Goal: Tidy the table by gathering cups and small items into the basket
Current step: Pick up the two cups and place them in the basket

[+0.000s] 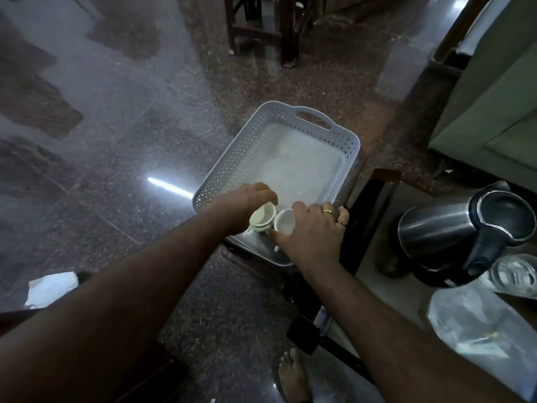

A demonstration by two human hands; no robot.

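Setting cups down at the near end of the basket (343, 132): my left hand (255, 199) curls over the stacked cups (261, 218), my right hand (315, 228) pinches the single cup (284, 222) just beside them; the basket's long axis runs away from me, floor bare beyond; kettle (465, 228) right of the basket.

Left hand (250, 196) holds stacked cups (261, 218), right hand (315, 228) grips cup (284, 222), over basket (232, 164)
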